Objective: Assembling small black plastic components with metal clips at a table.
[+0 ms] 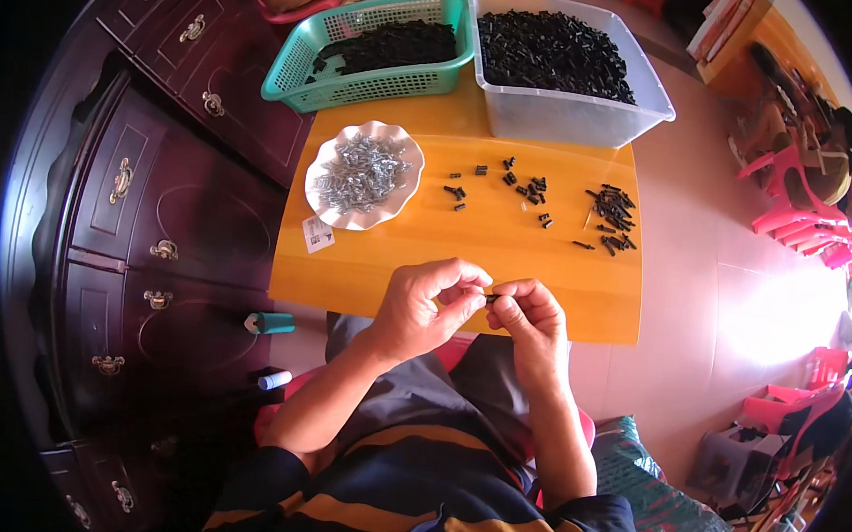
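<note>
My left hand [424, 308] and my right hand [536, 331] meet over the near edge of the yellow table [351, 273]. Between their fingertips is a small black plastic piece [491, 298], pinched from both sides; the fingers cover most of it. Beyond my hands, short black cylindrical pieces [510, 178] lie loosely scattered. A pile of longer, thin black pieces [616, 212] sits toward the table's right edge. On the left stands a white wavy-rimmed dish [417, 163] heaped with small silvery metal parts [362, 173], which look like springs.
At the far side stand a green perforated basket [357, 97] and a translucent bin [562, 123], both holding many black pieces. A small white label card [317, 234] lies beside the dish. Dark wooden cabinets [197, 244] line the left; pink stools [794, 208] stand at right.
</note>
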